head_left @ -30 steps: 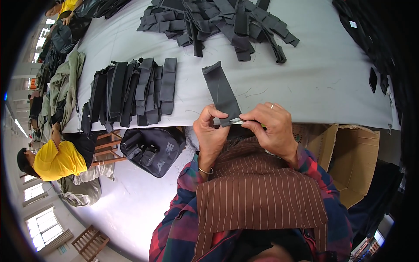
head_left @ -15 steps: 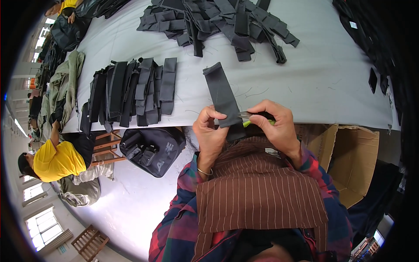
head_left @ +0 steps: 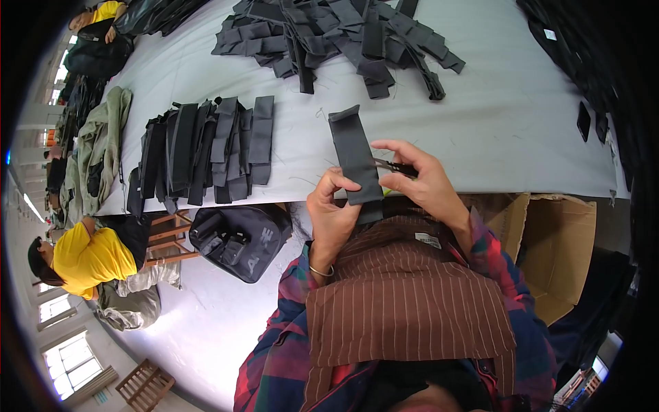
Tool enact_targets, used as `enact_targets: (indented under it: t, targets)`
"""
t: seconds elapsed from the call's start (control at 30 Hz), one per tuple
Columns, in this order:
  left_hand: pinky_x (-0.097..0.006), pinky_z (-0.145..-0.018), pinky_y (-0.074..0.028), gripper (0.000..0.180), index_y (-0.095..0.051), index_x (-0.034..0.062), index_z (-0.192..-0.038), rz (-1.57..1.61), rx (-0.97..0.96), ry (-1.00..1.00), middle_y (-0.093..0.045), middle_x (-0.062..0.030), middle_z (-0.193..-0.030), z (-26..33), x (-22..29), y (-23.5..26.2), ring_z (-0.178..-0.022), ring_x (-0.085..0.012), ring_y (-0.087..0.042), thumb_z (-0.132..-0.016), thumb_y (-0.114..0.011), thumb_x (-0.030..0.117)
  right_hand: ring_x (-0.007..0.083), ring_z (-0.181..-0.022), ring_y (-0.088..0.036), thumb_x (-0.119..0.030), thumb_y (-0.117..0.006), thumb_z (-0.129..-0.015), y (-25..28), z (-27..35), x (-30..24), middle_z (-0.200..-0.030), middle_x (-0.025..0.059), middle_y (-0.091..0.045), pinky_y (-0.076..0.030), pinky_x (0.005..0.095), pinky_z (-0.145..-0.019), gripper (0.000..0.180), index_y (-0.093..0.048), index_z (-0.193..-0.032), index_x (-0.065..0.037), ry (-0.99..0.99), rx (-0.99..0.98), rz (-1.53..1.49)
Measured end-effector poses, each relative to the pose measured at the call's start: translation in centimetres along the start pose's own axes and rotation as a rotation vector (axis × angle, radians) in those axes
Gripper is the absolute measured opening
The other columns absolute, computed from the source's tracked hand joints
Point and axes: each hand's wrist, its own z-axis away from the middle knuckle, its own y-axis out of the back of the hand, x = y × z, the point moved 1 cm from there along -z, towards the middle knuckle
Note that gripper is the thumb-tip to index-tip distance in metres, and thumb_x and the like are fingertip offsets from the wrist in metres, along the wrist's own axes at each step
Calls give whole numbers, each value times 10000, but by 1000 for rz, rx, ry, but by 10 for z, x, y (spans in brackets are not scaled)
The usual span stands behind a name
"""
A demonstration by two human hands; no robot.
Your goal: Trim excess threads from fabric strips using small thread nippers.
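Note:
I hold a dark grey fabric strip at the near edge of a pale grey table. My left hand pinches the strip's lower end between thumb and fingers. My right hand grips small thread snips with a yellow-green handle, their tip against the strip's right edge. The strip's far end lies on the table.
A row of sorted black strips lies to the left and a loose heap of strips at the far side. An open cardboard box stands to my right, a black bag below left. A person in a yellow shirt crouches at far left.
My right hand has shifted from the strip's lower end to its right edge, with the snips now showing. The strip sits slightly more upright.

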Motion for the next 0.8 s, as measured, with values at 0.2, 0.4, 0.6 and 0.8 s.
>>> enact_targets:
  t: [0.2, 0.4, 0.6, 0.8]
  targets:
    - [-238, -826, -436, 259, -526, 27, -893, -67, 88, 158, -607, -75, -988, 3, -4, 1, -885, -126, -581, -712, -678, -77, 49, -696, -501, -53, -654, -810, -8, -3, 6, -762, -12, -581, -407, 203, -627, 119, -633, -926, -38, 31, -91, -123]
    - [-227, -809, -430, 160, -527, 8, -969, 50, 103, 315, -604, -53, -993, 0, -25, 17, -918, -109, -562, -824, -594, 17, 189, -648, -581, 11, -654, -705, -22, 9, 1, -745, 69, -613, -441, 273, -599, 167, -628, -856, -57, 318, -114, 236]
    - [-228, -824, -427, 165, -538, 14, -1053, 503, -29, 491, -574, -45, -1050, 3, -15, 20, -944, -91, -543, -893, -518, 50, 250, -654, -581, 10, -653, -665, -23, 9, 2, -743, 53, -614, -448, 331, -577, 196, -618, -838, -75, 363, -62, 394]
    - [-217, -759, -470, 196, -497, -6, -1095, 472, -2, 436, -549, -75, -1086, 4, -4, 8, -908, -99, -560, -907, -522, 44, 227, -686, -577, 14, -639, -689, -19, 11, -3, -763, 60, -610, -443, 313, -633, 209, -641, -884, -62, 333, -104, 429]
